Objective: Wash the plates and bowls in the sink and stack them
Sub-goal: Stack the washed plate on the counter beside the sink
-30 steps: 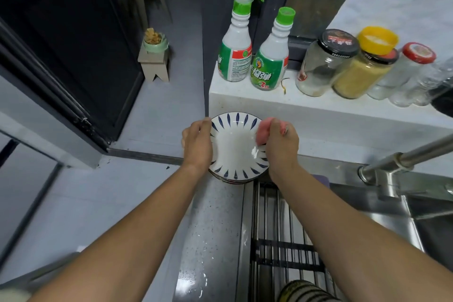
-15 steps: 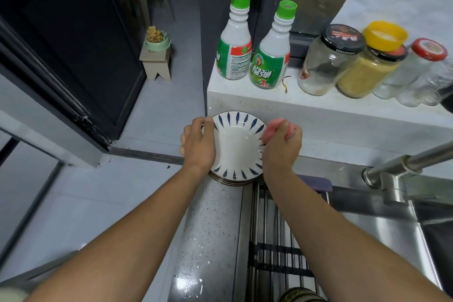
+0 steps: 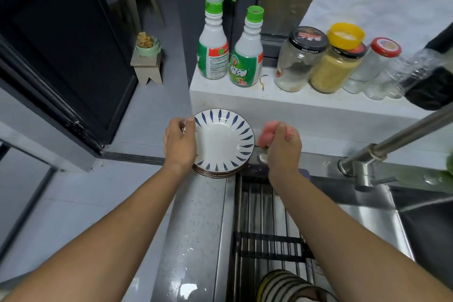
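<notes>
A stack of plates (image 3: 220,171) sits at the far end of the speckled desk (image 3: 196,216), just left of the sink's wire rack (image 3: 264,216). The top plate (image 3: 224,144) is white with blue leaf strokes round its rim and lies face up. The left hand (image 3: 180,144) holds this plate at its left edge, with the thumb over the rim and the fingers curled down the side, so the grip is closed on the plate. The right hand (image 3: 284,147) hovers just right of the stack, its grip closed round a pink sponge (image 3: 268,133) that bulges out above the knuckles. The sponge is clear of the plate.

At the near end of the rack lies a striped bowl (image 3: 282,284), partly cut off by the frame. A steel faucet (image 3: 392,135) reaches in from the right. Behind the stack a white ledge (image 3: 269,103) carries a spray bottle (image 3: 213,51), a green-capped bottle (image 3: 246,56), a black-lidded jar (image 3: 297,61) and a yellow-lidded jar (image 3: 335,66) of tan powder.
</notes>
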Demonstrator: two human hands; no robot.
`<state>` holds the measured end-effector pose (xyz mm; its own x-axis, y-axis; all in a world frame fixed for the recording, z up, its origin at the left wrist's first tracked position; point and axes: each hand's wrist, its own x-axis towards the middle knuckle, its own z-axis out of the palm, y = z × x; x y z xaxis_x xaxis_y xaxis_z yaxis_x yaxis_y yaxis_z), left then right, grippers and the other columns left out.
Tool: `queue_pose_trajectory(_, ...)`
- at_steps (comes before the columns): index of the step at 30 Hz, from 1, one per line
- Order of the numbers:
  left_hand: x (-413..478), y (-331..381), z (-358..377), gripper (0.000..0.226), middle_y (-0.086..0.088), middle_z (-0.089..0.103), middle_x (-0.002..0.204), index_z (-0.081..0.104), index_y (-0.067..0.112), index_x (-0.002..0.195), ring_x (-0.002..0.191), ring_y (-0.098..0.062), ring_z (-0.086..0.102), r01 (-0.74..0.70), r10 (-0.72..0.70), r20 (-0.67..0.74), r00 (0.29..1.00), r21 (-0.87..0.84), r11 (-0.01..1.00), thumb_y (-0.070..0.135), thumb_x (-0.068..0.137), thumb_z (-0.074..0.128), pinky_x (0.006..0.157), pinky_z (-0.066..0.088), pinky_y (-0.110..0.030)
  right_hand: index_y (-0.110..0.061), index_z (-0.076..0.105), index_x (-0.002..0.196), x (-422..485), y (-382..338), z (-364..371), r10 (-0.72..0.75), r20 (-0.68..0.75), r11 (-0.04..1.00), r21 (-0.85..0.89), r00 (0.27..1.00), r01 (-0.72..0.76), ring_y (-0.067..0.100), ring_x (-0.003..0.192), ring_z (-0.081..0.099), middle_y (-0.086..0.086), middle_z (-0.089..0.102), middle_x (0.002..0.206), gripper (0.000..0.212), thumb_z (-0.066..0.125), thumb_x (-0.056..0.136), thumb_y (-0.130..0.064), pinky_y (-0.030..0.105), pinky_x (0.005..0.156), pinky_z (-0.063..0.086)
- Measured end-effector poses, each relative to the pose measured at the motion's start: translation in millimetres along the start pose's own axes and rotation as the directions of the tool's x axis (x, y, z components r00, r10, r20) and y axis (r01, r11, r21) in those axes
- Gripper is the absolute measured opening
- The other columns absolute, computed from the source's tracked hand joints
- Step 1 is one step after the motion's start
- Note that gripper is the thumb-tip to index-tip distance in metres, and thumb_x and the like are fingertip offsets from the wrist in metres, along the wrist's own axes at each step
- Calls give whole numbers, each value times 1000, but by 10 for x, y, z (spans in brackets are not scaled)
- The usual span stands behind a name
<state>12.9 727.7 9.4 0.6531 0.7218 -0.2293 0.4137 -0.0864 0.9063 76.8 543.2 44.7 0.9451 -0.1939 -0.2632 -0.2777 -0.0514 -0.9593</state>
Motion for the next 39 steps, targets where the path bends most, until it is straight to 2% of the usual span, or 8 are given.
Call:
queue_pose_trajectory(5, -652, 168, 3, 37, 6, 39, 136, 50, 24, 134, 140, -18, 31, -167, 164, -49, 985, -48, 985, 42, 102, 47, 122, 22, -44, -21, 59, 85, -274, -192, -721, 27, 97, 994, -105, 995, -17, 15, 74, 62, 0, 64, 81, 24, 48, 103, -31, 24, 60, 50)
queue_pose_trajectory(11, -1848, -13, 164, 13, 6, 66, 115, 61, 31, 108, 113, -5, 59, -55, 99, 175, 979, -240, 969, 38, 105, 51, 100, 44, -27, -14, 68, 93, -687, -44, -1826, 133, 358, 974, -219, 924, -55, 23, 75, 65, 8, 70, 79, 23, 53, 102, -28, 42, 76, 58)
queue_pose_trajectory(18, -3045, -431, 327, 39, -1, 72, 103, 69, 14, 105, 101, -18, 65, 177, -146, 272, 951, -92, 980, 44, 107, 45, 94, 47, -33, -10, 70, 90, -1089, 260, -2761, 114, 422, 953, -301, 899, 20, 19, 62, 61, 13, 67, 69, 30, 50, 104, -28, 29, 55, 54)
queue_pose_trajectory(22, -3557, -476, 400, 36, 5, 73, 114, 72, 22, 112, 111, -8, 66, 188, -160, 218, 963, -113, 976, 41, 109, 41, 97, 48, -25, -2, 61, 79, -1270, 378, -2982, 59, 522, 942, -312, 851, 126, 14, 58, 54, 18, 56, 64, 30, 49, 104, -15, 31, 61, 52)
queue_pose_trajectory(24, -3711, -516, 457, 43, 9, 69, 126, 69, 31, 121, 119, -3, 62, 199, -174, 191, 966, -124, 972, 58, 104, 40, 104, 45, -24, -3, 67, 89, -1341, 429, -3023, 74, 533, 943, -313, 843, 116, 10, 51, 53, 10, 59, 65, 31, 45, 105, -18, 24, 53, 51)
queue_pose_trajectory(28, -3814, -750, 544, 73, 18, 57, 145, 54, 50, 139, 138, -5, 49, 246, -228, 168, 959, -101, 964, 92, 81, 37, 123, 30, -44, -32, 67, 93, -1463, 511, -3028, 60, 569, 936, -317, 820, 151, 12, 63, 62, -8, 68, 74, 20, 50, 102, -26, 38, 66, 58)
queue_pose_trajectory(33, -3954, -403, 553, 40, 10, 51, 151, 44, 40, 144, 139, -4, 45, 219, -186, 191, 964, -172, 961, 52, 106, 40, 116, 31, -25, -30, 67, 86, -1577, 445, -3014, -21, 569, 928, -294, 822, 228, -6, 81, 63, -15, 70, 84, 24, 53, 99, -15, 7, 73, 43)
queue_pose_trajectory(39, -3970, -440, 614, 66, 5, 53, 147, 52, 32, 143, 139, -7, 46, 237, -202, 170, 964, -224, 945, 69, 89, 42, 120, 27, -21, -28, 69, 84, -1694, 404, -2958, -59, 508, 908, -331, 859, 258, -5, 74, 61, -19, 69, 74, 23, 55, 99, -17, 7, 67, 42)
